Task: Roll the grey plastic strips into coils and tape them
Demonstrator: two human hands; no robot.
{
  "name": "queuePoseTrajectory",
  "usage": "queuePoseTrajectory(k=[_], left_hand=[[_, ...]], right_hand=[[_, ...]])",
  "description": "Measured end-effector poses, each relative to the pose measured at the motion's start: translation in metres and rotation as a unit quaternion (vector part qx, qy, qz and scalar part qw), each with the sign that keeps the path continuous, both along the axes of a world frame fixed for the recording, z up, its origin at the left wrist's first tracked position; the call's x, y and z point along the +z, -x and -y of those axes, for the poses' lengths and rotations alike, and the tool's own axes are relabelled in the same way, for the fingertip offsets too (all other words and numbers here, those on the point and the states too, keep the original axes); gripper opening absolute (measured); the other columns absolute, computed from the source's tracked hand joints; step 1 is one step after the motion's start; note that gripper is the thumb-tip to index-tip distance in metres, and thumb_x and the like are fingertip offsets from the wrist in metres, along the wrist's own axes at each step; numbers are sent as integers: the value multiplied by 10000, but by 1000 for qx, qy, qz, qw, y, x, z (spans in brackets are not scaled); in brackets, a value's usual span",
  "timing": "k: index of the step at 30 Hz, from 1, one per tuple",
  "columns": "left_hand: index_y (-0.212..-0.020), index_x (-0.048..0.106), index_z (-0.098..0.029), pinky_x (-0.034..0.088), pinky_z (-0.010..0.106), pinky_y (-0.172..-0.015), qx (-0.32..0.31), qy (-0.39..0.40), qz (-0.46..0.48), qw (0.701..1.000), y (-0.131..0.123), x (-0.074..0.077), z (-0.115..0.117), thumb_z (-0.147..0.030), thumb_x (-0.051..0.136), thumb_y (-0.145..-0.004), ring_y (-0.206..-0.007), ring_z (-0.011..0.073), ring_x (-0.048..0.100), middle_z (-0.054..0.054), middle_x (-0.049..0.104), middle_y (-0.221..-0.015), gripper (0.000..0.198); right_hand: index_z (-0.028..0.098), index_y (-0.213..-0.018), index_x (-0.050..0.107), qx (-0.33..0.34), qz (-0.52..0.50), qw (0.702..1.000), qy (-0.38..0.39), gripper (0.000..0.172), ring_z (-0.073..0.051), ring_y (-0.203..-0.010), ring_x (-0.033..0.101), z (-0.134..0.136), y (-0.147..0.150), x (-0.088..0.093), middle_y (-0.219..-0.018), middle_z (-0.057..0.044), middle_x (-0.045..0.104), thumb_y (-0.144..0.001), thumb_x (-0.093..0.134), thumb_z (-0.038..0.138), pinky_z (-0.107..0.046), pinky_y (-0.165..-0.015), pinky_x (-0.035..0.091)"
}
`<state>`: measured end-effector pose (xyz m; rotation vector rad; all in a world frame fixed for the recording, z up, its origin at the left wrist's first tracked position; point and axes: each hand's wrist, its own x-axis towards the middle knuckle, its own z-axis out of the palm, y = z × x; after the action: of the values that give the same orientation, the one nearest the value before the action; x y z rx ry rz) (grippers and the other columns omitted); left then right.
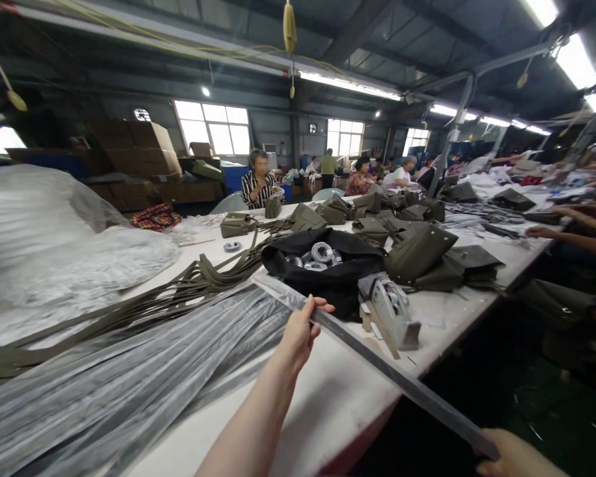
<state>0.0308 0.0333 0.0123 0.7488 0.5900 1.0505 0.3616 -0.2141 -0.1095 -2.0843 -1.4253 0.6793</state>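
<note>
A long strap in a clear plastic sleeve (pixel 377 361) stretches between my two hands, slanting down to the right. My left hand (pixel 300 331) pinches it between thumb and fingers near its upper end, where the loose plastic runs on past the fingertips. At the lower right, my right hand (pixel 516 454) is closed round the other end, partly cut off by the frame edge. Beside my left hand lies a pile of sleeved straps (pixel 169 364). A black fabric bag (pixel 340 291) holding several plastic-wrapped rolls (pixel 322 253) stands just beyond it.
A tape dispenser (pixel 395 315) stands right of the bag on the white table (pixel 322 404). Bare olive straps (pixel 198 281) lie at left, near a large plastic-wrapped bundle (pixel 44 232). Olive bags (pixel 422 255) are heaped behind. Co-workers sit across the table; another person's arms (pixel 576 228) reach in at right.
</note>
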Motion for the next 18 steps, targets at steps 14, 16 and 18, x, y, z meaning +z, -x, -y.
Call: queuePoseTrajectory(k=[14,16,18], left_hand=[[-888,713,-144,426,253,-644,-188,-116,-113,969,-24,-24,60,-555,583,-831,-694,154,585,71,700,-856,435],[-907,706,-149,444,271,-763,-99,-91,-74,988,-18,-21,48,-537,599,-826,-816,176,603,74,705,-913,410],[-896,697,-136,449,287,-799,-61,-65,-39,995,-15,-18,38,-543,594,-825,-827,183,610,84,709,-888,425]], right_hand=[[131,-921,589,136,-381,914,15,532,-86,-352,474,-77,161,54,-525,23,583,-876,460,646,-189,-378,360],[132,-891,578,130,-384,914,28,528,-79,-337,461,-78,158,45,-509,30,575,-852,497,652,-178,-357,342],[133,-876,577,137,-385,912,48,527,-86,-345,483,-78,152,41,-520,20,594,-836,518,655,-182,-361,362]])
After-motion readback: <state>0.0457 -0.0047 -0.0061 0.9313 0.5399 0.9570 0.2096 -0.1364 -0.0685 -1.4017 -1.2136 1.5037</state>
